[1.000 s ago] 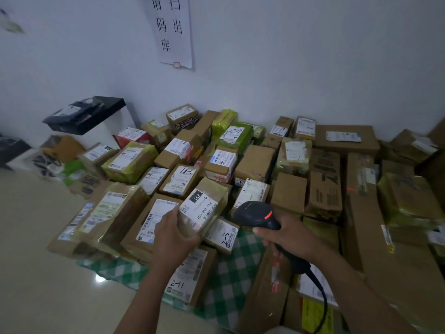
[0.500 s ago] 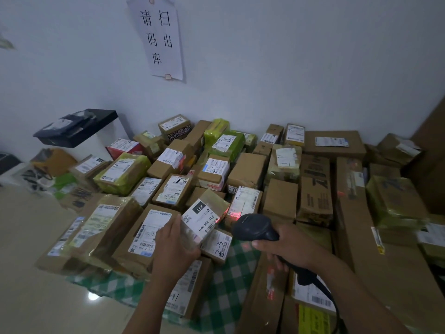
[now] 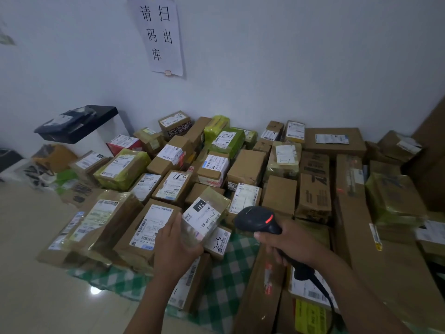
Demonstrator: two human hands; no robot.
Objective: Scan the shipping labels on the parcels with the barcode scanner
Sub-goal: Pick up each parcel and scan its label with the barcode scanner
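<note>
Above the parcel pile, left hand (image 3: 177, 247) grips a taped parcel (image 3: 204, 216) (label up); right hand (image 3: 290, 244) fingers wrap the barcode scanner (image 3: 258, 220).

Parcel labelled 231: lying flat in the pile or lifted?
Lifted and tilted: the left hand grips the 231 parcel by its near end, above neighbouring boxes, label facing up beside the scanner in the right hand.
</note>
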